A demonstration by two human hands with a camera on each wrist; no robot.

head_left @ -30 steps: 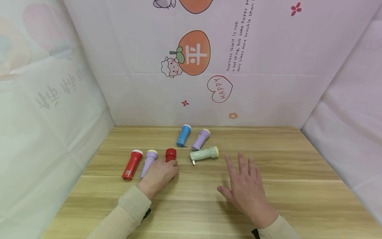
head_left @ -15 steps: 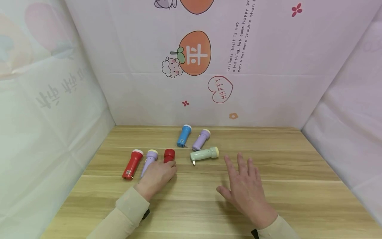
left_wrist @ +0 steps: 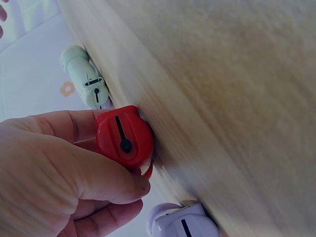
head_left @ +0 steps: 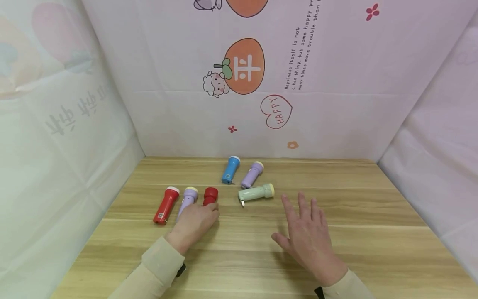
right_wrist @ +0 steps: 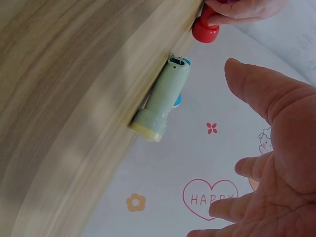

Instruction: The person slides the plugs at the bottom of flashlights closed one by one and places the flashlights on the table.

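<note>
My left hand (head_left: 194,224) grips a red flashlight (head_left: 210,195) by its body, with the head pointing toward the back wall. In the left wrist view, thumb and fingers pinch the red flashlight (left_wrist: 126,138) from both sides and its slotted tail end faces the camera. Just left of it lies a purple flashlight (head_left: 189,195), partly covered by the hand. My right hand (head_left: 308,232) is spread over the table with nothing in it, fingers straight. Nearest to it is a pale green flashlight (head_left: 255,192) lying sideways, its metal plug folded out.
Another red flashlight (head_left: 166,205) lies at the far left of the row. Toward the back are a blue flashlight (head_left: 230,170) and a second purple flashlight (head_left: 252,175). Printed white cloth (head_left: 328,120) walls the wooden table (head_left: 358,199) at the back and sides.
My left hand has shifted slightly left with the red flashlight, bringing it closer to the purple one. The right hand has stayed almost still.
</note>
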